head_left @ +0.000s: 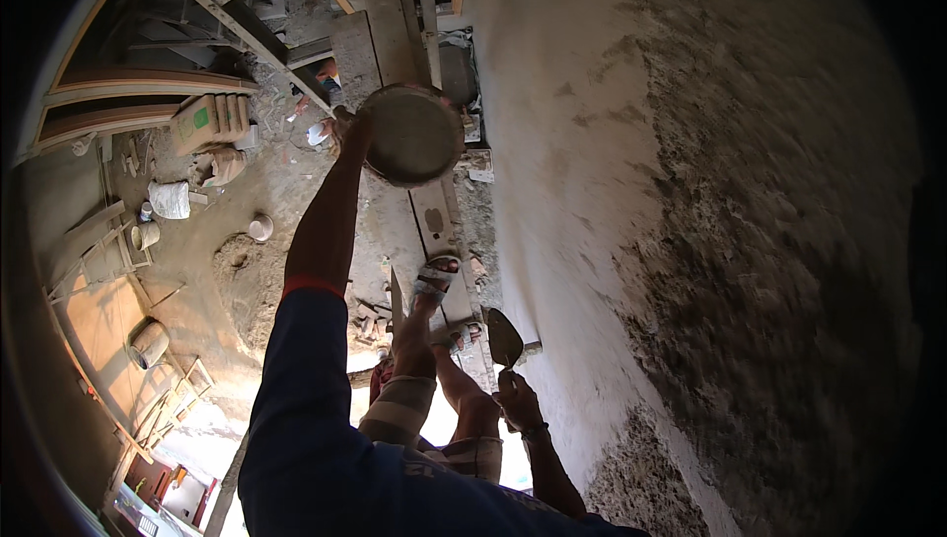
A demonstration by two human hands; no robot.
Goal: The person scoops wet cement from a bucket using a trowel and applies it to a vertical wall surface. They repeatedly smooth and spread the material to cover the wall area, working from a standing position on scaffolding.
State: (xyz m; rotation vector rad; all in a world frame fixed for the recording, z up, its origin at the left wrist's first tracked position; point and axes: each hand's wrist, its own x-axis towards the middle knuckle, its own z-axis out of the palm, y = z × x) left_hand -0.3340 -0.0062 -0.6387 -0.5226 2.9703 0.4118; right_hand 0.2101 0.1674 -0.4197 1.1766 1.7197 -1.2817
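Observation:
My left arm stretches forward, and my left hand point(345, 125) is closed on the left rim of a round, shallow mortar pan point(414, 133). The pan's inside looks grey; how much mortar lies in it is too dark to tell. Low on the right, my right hand point(517, 405) grips the handle of a trowel point(504, 337). Its dark, leaf-shaped blade points forward, close beside the wall. On my right rises a wall point(562, 192), smooth and pale nearer me, with rough, dark patches of plaster point(750, 241) farther right.
My sandalled feet stand on narrow scaffold planks point(431, 221) high above the ground. Beams and a metal post point(426, 4) cross ahead. Down on the left lie stacked bags point(210, 125), a white sack point(169, 200), a bucket point(260, 227), a sand heap point(242, 276) and a drum point(148, 343).

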